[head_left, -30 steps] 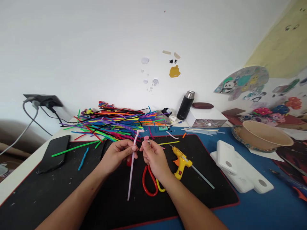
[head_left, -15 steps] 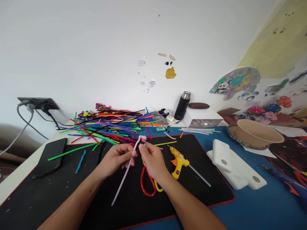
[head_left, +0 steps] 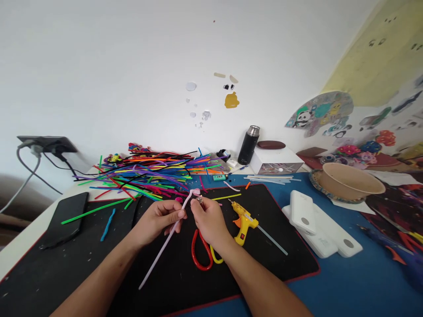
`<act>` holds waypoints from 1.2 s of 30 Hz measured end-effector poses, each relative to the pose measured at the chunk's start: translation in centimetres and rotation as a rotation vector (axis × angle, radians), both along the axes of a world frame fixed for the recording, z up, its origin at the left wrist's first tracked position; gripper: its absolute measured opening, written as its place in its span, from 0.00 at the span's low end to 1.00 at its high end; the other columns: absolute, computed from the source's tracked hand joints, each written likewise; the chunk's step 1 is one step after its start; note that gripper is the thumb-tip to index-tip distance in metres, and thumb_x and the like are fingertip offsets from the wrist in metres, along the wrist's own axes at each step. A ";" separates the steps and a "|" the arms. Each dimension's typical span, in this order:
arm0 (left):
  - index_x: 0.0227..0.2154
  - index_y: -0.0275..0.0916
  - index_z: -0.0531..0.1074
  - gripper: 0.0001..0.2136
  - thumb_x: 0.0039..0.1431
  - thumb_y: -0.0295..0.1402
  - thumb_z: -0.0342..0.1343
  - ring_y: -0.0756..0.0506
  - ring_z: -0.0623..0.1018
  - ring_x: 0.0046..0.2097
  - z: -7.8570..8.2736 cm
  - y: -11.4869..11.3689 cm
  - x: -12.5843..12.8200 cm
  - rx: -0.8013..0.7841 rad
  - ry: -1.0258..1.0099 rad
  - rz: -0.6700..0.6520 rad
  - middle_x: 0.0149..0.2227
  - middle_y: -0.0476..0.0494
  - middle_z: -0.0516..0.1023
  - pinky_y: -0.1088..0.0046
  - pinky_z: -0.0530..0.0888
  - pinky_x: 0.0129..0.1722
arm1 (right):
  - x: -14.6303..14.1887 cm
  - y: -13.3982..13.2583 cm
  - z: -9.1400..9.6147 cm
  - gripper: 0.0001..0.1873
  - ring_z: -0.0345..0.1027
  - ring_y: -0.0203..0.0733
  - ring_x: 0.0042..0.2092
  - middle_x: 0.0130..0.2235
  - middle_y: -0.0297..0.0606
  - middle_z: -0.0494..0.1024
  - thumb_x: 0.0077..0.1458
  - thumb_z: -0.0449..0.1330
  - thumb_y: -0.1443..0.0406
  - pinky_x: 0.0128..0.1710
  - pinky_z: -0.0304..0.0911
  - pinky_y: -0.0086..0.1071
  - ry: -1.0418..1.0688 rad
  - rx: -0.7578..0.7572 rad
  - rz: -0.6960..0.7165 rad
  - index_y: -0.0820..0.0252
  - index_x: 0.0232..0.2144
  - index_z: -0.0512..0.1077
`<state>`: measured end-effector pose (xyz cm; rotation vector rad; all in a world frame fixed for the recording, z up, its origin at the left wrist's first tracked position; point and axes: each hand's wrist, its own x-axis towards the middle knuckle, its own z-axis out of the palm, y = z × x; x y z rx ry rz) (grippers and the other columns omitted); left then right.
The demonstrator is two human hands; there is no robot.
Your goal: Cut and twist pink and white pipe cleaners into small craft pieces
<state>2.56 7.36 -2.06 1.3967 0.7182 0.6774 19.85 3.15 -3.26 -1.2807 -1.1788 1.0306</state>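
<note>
A pale pink pipe cleaner (head_left: 159,255) slants between my hands. Its long straight tail points down toward me and its upper end is bent and curled. My left hand (head_left: 163,220) pinches it between thumb and fingers just below the bend. Closed beside the curled end is my right hand (head_left: 209,220), gripping that end; its fingertips partly hide the hold, and a small shiny bit shows there. A bright pink piece (head_left: 179,200) shows behind the left fingers. Under my right hand lie scissors with a red handle (head_left: 201,255) and a yellow one, their blades hidden.
A yellow glue gun (head_left: 244,222) with a glue stick lies right of my hands on the black mat (head_left: 264,264). Behind is a heap of coloured pipe cleaners (head_left: 158,171). White power banks (head_left: 302,211), a bowl (head_left: 350,180) and a black flask (head_left: 248,145) stand around.
The pipe cleaner's lower tail has swung left and slightly down. Both hands keep nearly the same hold, and the view has shifted slightly to the right.
</note>
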 end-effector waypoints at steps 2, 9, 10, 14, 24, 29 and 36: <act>0.25 0.35 0.76 0.22 0.57 0.51 0.69 0.55 0.64 0.17 0.0 0.0 0.0 -0.001 -0.002 -0.006 0.19 0.48 0.77 0.81 0.57 0.17 | 0.0 0.0 -0.1 0.20 0.49 0.34 0.21 0.18 0.24 0.56 0.62 0.56 0.55 0.23 0.43 0.31 -0.001 -0.003 -0.004 0.54 0.21 0.59; 0.26 0.35 0.76 0.21 0.58 0.51 0.69 0.56 0.64 0.17 -0.2 0.0 -0.1 -0.005 -0.003 -0.017 0.19 0.49 0.77 0.81 0.57 0.17 | 0.0 0.0 0.2 0.19 0.50 0.34 0.21 0.18 0.24 0.57 0.61 0.56 0.55 0.23 0.43 0.31 -0.041 -0.031 -0.001 0.54 0.22 0.59; 0.26 0.35 0.76 0.21 0.57 0.51 0.69 0.56 0.65 0.17 -0.1 0.0 -0.1 -0.005 -0.001 -0.017 0.19 0.49 0.77 0.81 0.57 0.17 | 0.0 -0.1 0.3 0.18 0.50 0.33 0.21 0.18 0.24 0.57 0.61 0.56 0.56 0.23 0.43 0.30 -0.045 -0.034 0.000 0.54 0.22 0.60; 0.26 0.35 0.75 0.22 0.57 0.52 0.69 0.56 0.64 0.17 0.0 0.0 0.0 0.002 0.009 -0.020 0.19 0.49 0.76 0.81 0.57 0.17 | 0.0 -0.2 0.3 0.19 0.50 0.33 0.21 0.18 0.24 0.57 0.61 0.56 0.56 0.23 0.43 0.30 -0.045 -0.029 0.000 0.54 0.21 0.59; 0.27 0.35 0.75 0.24 0.57 0.54 0.67 0.55 0.65 0.18 0.0 -0.1 0.0 0.016 0.072 -0.026 0.19 0.49 0.76 0.80 0.58 0.17 | 0.0 -0.2 0.5 0.17 0.53 0.34 0.23 0.19 0.25 0.61 0.60 0.56 0.58 0.23 0.45 0.30 -0.080 -0.032 -0.005 0.55 0.21 0.63; 0.26 0.35 0.74 0.24 0.56 0.54 0.67 0.55 0.64 0.18 0.2 -0.1 0.1 0.017 0.086 -0.032 0.19 0.49 0.76 0.80 0.58 0.17 | 0.0 -0.2 0.5 0.16 0.52 0.34 0.23 0.19 0.25 0.61 0.59 0.57 0.58 0.24 0.45 0.30 -0.083 -0.044 -0.005 0.55 0.21 0.63; 0.26 0.36 0.74 0.22 0.57 0.52 0.68 0.55 0.62 0.17 0.5 -0.2 0.1 0.009 0.078 -0.054 0.18 0.49 0.75 0.80 0.57 0.17 | 0.0 -0.2 0.7 0.16 0.53 0.35 0.24 0.20 0.26 0.62 0.59 0.56 0.57 0.24 0.46 0.31 -0.112 -0.043 0.004 0.56 0.21 0.63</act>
